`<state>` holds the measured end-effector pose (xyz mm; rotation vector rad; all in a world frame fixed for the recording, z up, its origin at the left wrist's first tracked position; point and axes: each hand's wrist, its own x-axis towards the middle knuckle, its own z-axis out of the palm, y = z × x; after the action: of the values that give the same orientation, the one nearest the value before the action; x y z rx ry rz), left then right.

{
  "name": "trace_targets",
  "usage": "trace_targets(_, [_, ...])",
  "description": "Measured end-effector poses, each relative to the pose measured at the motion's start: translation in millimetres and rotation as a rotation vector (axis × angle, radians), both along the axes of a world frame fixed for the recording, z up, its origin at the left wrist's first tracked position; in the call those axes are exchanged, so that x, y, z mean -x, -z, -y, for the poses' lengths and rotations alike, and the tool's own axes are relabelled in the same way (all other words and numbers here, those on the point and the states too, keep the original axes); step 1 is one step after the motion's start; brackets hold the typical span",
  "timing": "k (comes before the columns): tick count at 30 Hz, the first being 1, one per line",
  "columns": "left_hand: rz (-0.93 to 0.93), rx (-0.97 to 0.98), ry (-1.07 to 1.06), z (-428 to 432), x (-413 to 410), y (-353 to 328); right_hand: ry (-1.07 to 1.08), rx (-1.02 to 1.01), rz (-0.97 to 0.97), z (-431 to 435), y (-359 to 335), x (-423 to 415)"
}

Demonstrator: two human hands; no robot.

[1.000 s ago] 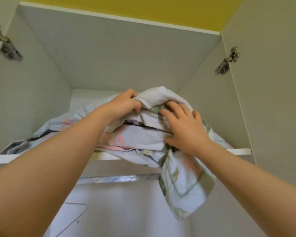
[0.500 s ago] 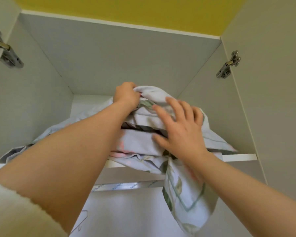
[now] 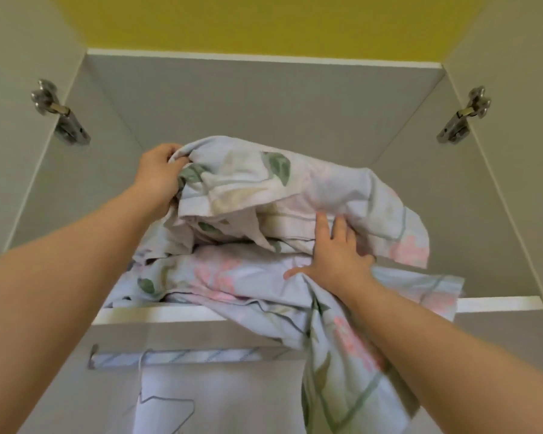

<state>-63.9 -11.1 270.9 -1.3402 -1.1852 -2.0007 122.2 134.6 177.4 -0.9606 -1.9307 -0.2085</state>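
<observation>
A crumpled pale-blue bedsheet (image 3: 264, 189) with pink flowers and green leaves is bunched on the top shelf (image 3: 157, 314) of an open wardrobe. My left hand (image 3: 159, 173) grips the sheet's upper left fold, fingers curled into the cloth. On the right side of the bundle my right hand (image 3: 336, 255) lies against the cloth with spread fingers, their tips tucked under an upper flap. One end of the sheet hangs down over the shelf's front edge at the right.
The compartment has grey side walls and a grey top panel. Metal hinges sit at the left (image 3: 60, 117) and right (image 3: 461, 117) beside the open doors. Below the shelf runs a hanging rail (image 3: 176, 358) with a wire hanger (image 3: 166, 402).
My view has risen and the whole compartment shows. The sheet's top fold has been lifted and spread to the right. My right hand moved right, my left hand moved up and left.
</observation>
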Motion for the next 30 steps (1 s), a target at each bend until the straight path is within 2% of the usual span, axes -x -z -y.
trace_targets(5, [-0.089,0.291,-0.211,11.2,40.4,57.8,0.091,-0.053,-0.013,-14.2,2.8,-4.1])
trace_targets(9, [-0.06,0.605,-0.236,17.7,13.3,45.2,0.017,0.014,-0.037,-21.3,9.2,-5.2])
trace_targets(12, [-0.116,0.546,-0.327,18.5,-30.7,19.4,-0.002,-0.003,-0.035,-21.0,12.3,-8.1])
trace_targets(14, [-0.247,0.484,-0.382,8.4,-61.6,10.1,-0.033,-0.004,-0.028,-20.7,14.1,-13.8])
trace_targets(15, [-0.371,0.492,-0.443,1.9,-74.8,8.2,-0.056,-0.007,-0.02,-20.9,14.7,-16.7])
trace_targets(17, [-0.635,0.662,-0.606,-17.1,-92.4,13.7,-0.113,-0.022,-0.001,-19.8,15.4,-21.1])
trace_targets(19, [-0.786,0.799,-0.87,-40.0,-96.2,25.2,-0.194,-0.008,0.01,-20.7,17.7,-22.4])
trace_targets(20, [-0.809,0.778,-0.993,-49.8,-93.2,29.4,-0.237,0.016,-0.003,-21.9,20.5,-22.2])
trace_targets(22, [-0.808,0.571,-1.092,-56.3,-84.5,30.8,-0.27,0.072,-0.045,-26.3,26.9,-21.3])
trace_targets(26, [-0.672,0.24,-1.156,-29.6,-55.1,9.1,-0.075,0.057,-0.044,-26.5,27.6,-16.8])
trace_targets(28, [-0.626,0.189,-1.216,-13.6,-39.4,8.0,-0.039,0.032,-0.046,-22.2,26.0,-12.8])
trace_targets(30, [-0.678,0.252,-1.227,-8.7,-30.4,25.1,0.031,-0.018,-0.036,-15.2,25.0,-11.4])
